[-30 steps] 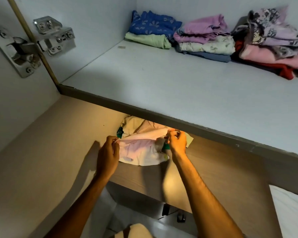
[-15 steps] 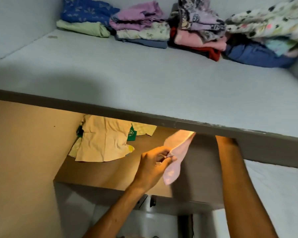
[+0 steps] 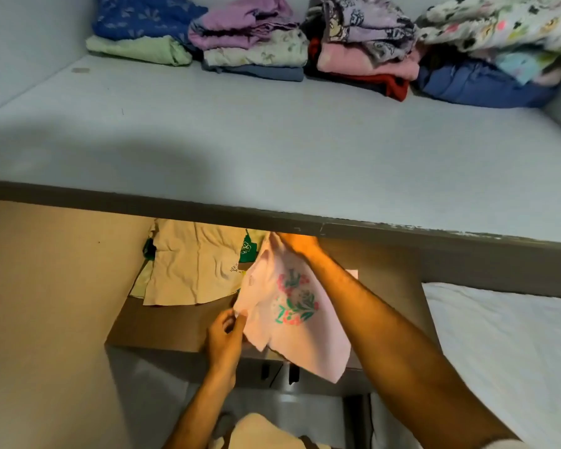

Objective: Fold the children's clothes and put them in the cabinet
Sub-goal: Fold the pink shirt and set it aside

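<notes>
We are well into the job, judging by the cabinet: the upper shelf [image 3: 272,140] carries a row of folded clothes [image 3: 256,50] stacked in small piles along its back wall, so a good part of the sorting looks done. On the lower shelf [image 3: 162,328] a cream shirt [image 3: 191,270] lies flat, with a strip of green cloth [image 3: 248,251] showing at its far edge, and it looks spread out rather than neatly folded, so we judge it may need tidying. The piece we work on now is a pink shirt [image 3: 292,312] with a green and pink flower print, held up just in front of the lower shelf and overlapping the right edge of the cream shirt. Our left hand [image 3: 225,335] pinches its near left edge between thumb and fingers; our right hand [image 3: 293,244] reaches up under the lip of the upper shelf and grips the shirt's far top corner. The shirt hangs slanted, its long axis running from that top corner down and toward us to the right, the print facing us and its lower hem drooping past the shelf's front edge. It is not yet folded flat, and a bundle of pale cloth [image 3: 256,429] at the bottom of the view suggests more garments wait
</notes>
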